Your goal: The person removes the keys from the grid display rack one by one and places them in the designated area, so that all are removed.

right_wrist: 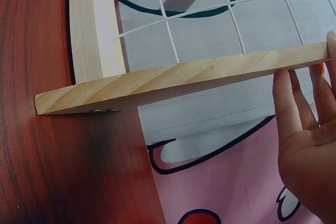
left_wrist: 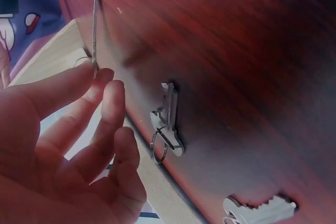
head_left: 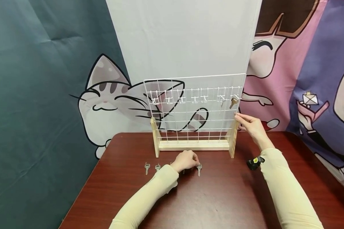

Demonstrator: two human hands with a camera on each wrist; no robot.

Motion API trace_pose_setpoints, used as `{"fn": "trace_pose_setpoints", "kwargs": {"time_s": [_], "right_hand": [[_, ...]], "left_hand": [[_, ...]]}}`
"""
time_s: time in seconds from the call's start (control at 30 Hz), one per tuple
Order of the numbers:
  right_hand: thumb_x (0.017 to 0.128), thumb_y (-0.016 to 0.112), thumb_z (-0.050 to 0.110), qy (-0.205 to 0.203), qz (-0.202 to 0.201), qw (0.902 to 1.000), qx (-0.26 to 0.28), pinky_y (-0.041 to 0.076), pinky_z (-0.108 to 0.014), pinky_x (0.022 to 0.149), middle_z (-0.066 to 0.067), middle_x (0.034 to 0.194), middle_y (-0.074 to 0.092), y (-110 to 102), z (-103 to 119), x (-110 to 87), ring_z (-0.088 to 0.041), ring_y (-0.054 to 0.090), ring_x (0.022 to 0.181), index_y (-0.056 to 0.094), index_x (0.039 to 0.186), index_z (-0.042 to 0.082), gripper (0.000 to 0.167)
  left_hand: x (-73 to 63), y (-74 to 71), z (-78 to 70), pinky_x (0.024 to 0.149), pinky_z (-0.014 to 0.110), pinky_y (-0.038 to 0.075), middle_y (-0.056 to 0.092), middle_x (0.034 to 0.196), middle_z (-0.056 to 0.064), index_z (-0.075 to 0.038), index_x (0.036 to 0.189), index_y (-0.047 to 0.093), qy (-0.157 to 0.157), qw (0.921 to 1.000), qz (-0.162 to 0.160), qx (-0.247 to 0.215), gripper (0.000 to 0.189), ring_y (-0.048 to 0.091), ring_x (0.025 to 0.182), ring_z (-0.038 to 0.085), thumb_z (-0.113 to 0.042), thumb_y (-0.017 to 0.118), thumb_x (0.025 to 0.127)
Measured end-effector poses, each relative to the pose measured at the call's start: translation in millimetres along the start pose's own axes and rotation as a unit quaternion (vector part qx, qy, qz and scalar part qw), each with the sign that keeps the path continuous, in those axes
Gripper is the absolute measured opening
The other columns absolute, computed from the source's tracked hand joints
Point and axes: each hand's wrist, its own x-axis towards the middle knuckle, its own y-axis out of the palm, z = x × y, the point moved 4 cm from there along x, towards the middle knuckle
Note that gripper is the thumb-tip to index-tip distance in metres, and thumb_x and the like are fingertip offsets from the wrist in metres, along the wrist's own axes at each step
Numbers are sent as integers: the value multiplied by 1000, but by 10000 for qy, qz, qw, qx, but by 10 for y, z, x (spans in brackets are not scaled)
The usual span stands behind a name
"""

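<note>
My left hand [head_left: 185,161] is low over the table in front of the rack, pinching a silver key [head_left: 199,170] between thumb and fingertips. In the left wrist view this key [left_wrist: 95,30] shows edge-on, its blade pointing away from the fingers. Another key [left_wrist: 169,108] with a ring lies on the table beside that hand. At the rack's right end, my right hand [head_left: 253,128] grips the top of the wooden upright [right_wrist: 173,80], thumb on one side and fingers on the other. A brass-coloured key [head_left: 233,102] and a silver key [head_left: 222,104] hang from hooks on the white wire grid [head_left: 195,77].
Two silver keys, one left [head_left: 147,168] and one nearer the sleeve [head_left: 157,167], lie on the dark red table [head_left: 218,197]. Several white hooks line the grid, with a wooden base bar [head_left: 193,145] below. A printed cloth [head_left: 183,35] hangs behind.
</note>
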Motion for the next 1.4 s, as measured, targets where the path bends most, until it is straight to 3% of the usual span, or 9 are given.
{"fn": "trace_pose_setpoints", "kwargs": {"time_s": [0.2, 0.37, 0.6, 0.93, 1.3, 1.4], "right_hand": [[95, 72, 24, -7, -60, 10000, -16, 55, -18, 84, 15, 116, 70, -56, -82, 34, 5, 61, 103, 54, 140, -5, 56], [96, 72, 25, 19, -52, 9999, -129, 54, -24, 91, 19, 116, 69, -36, -78, 25, 7, 59, 104, 54, 141, -4, 56], [96, 71, 24, 89, -48, 9998, -197, 55, -15, 80, 22, 110, 69, -21, -18, -26, 7, 61, 100, 54, 140, -6, 56], [95, 73, 22, -23, -22, 10000, 18, 56, -15, 78, 21, 107, 71, -7, -21, 22, 6, 65, 96, 57, 138, -5, 53], [95, 72, 21, -61, -10, 9999, 161, 56, -18, 82, 14, 116, 71, -28, -105, 89, 5, 62, 102, 58, 138, -5, 51], [95, 73, 23, -58, -75, 9999, 89, 56, -17, 82, 14, 118, 70, -51, -178, 124, 5, 62, 103, 62, 136, 2, 48]], "left_hand": [[42, 57, -7, 62, 28, 46, 64, 69, -14, -22, 72, 73, -72, 10000, 19, 9, 14, 55, 68, 8, -25, 78, 85], [51, 78, 4, 57, 28, 45, 62, 67, -14, -23, 69, 71, -169, 9998, -108, 47, 16, 55, 65, 8, -25, 78, 83], [25, 89, -22, 54, 28, 44, 60, 65, -13, -22, 67, 67, -240, 9995, -140, 160, 18, 53, 62, 8, -24, 78, 82], [25, 74, -16, 53, 28, 43, 59, 65, -11, -21, 65, 63, -286, 9990, -76, 325, 25, 53, 60, 9, -26, 77, 85], [20, 71, 15, 54, 28, 44, 61, 69, -9, -21, 69, 66, -320, 9993, -125, 170, 15, 54, 62, 11, -17, 70, 83], [14, 68, 18, 55, 30, 45, 62, 72, -9, -21, 72, 67, -287, 9995, -107, 79, 12, 55, 65, 11, -17, 68, 83]]}}
